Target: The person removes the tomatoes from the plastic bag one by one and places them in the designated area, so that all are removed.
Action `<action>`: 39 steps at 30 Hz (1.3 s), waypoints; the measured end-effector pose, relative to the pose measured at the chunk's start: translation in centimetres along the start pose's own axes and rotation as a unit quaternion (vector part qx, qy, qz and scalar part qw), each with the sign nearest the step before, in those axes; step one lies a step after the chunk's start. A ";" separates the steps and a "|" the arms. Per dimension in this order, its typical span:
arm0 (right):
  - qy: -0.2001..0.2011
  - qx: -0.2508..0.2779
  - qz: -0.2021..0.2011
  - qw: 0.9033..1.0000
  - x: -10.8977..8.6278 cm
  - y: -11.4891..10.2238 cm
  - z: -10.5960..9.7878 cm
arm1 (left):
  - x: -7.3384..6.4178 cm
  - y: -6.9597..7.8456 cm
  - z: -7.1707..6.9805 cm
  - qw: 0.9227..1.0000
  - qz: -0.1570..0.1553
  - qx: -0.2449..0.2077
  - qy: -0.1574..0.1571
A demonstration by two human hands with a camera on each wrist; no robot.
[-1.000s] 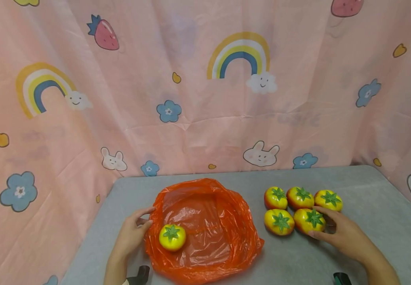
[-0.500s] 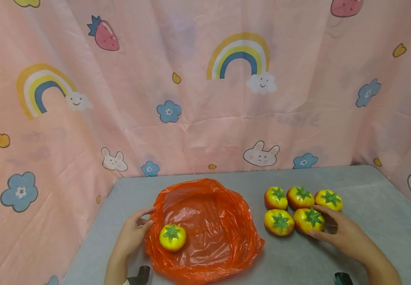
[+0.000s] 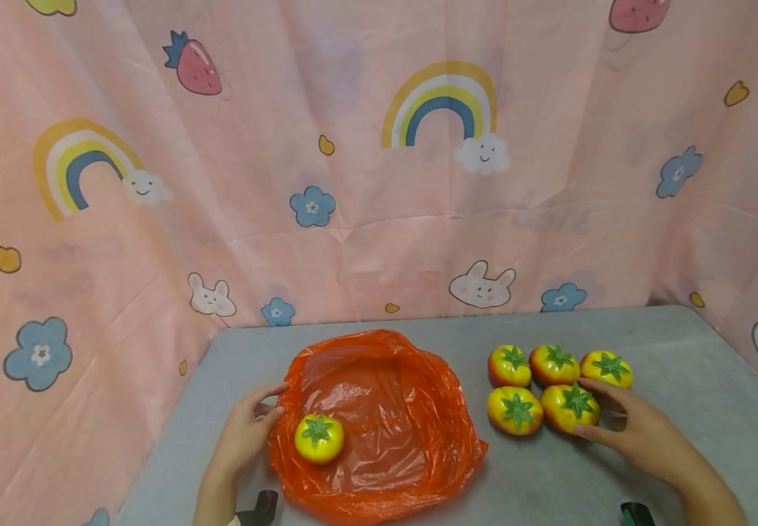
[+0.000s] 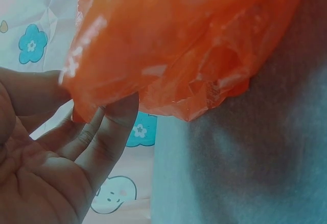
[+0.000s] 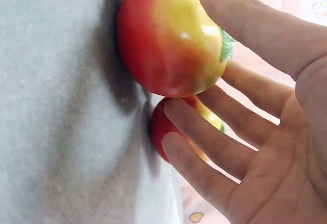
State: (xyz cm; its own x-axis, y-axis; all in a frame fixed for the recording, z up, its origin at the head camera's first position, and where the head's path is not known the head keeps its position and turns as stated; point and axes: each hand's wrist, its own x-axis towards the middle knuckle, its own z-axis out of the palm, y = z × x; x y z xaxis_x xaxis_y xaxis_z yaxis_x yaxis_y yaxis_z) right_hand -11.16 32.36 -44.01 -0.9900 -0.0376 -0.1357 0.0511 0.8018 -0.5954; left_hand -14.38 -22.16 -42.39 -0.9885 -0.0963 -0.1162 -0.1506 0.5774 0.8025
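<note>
An orange-red plastic bag (image 3: pixel 379 351) lies spread wide on the grey table, with one yellow tomato (image 3: pixel 319 440) inside at its left. My left hand (image 3: pixel 245 431) touches the bag's left side; the left wrist view shows thin film between the spread thumb and fingers. On the right, a yellow-red tomato (image 3: pixel 569 409) with a green star-shaped top sits at the front of a group. My right hand (image 3: pixel 635 431) reaches round its right side, thumb and index fingertips right at its skin. In the right wrist view, the other fingers (image 5: pixel 199 168) extend nearly straight beside another tomato (image 5: pixel 164 132).
Several more tomatoes (image 3: pixel 515 410) stand close together left of and behind the one at my right hand. Grey tabletop (image 3: pixel 445 332) lies between the bag and the group. A pink printed curtain (image 3: pixel 379 256) hangs along the table's back edge.
My right hand has shifted very slightly to the right, and the tomato beside it has turned a little. The left hand and bag stay nearly still.
</note>
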 end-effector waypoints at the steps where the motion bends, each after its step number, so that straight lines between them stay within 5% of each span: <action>1: 0.002 -0.003 -0.002 1.000 0.0 -0.1 -0.1 | 0.0 0.0 0.0 1.000 0.001 0.000 0.000; 24: 0.017 -0.018 0.008 1.000 -1.4 -3.3 -1.6 | 0.2 0.0 0.1 1.000 -0.005 0.005 -0.007; 39: 0.006 0.065 -0.065 0.996 -1.2 -13.3 2.7 | 0.1 0.0 0.2 1.000 0.012 0.004 -0.004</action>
State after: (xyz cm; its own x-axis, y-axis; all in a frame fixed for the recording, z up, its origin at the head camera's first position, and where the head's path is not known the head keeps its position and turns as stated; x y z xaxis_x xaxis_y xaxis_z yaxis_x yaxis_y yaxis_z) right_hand -10.30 20.15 -38.09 -0.9908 -0.1291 -0.0416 -0.0624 0.7064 -0.7051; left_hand -14.50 -21.99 -42.53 -0.9919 -0.0754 -0.1018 -0.1267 0.5865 0.8000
